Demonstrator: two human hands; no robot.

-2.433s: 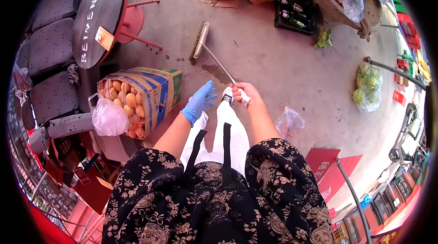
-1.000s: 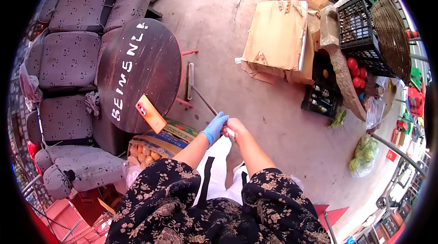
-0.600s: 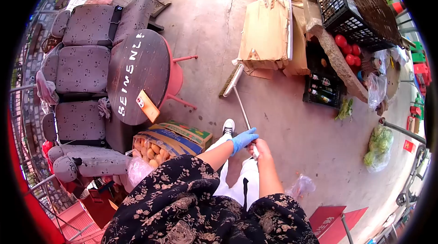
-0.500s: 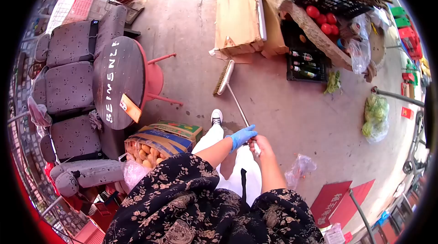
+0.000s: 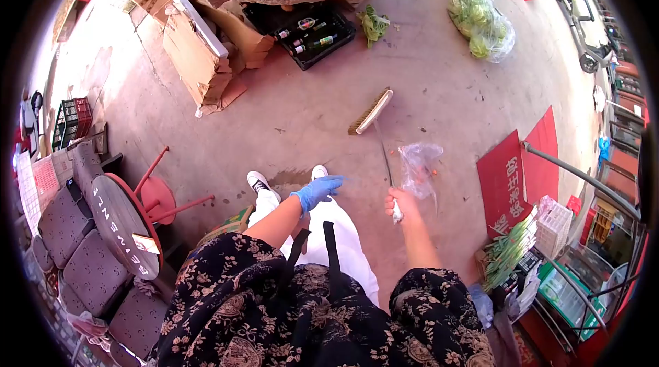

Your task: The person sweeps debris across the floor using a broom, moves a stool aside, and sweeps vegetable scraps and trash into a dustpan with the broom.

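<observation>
My right hand [image 5: 405, 206], bare, grips the upper end of a broom [image 5: 371, 112] with a thin metal handle. Its wide bristle head touches the concrete floor ahead of me, tilted toward the upper right. In a blue glove, my left hand [image 5: 318, 193] is off the handle, fingers stretched out over my legs. A clear plastic bag [image 5: 420, 167] lies on the floor just right of the broom handle. Small reddish bits show beside the bag.
A round table [image 5: 127, 226] and grey seats [image 5: 68, 216] stand at left. Torn cardboard [image 5: 199, 58], a black bottle crate [image 5: 314, 38] and a leafy scrap [image 5: 373, 25] lie ahead. At right are bagged greens [image 5: 482, 24], a red board [image 5: 504, 182] and a metal pole [image 5: 576, 173].
My left hand has let go of the broom handle and opened. My view has turned right, and the broom head now lies nearer the plastic bag.
</observation>
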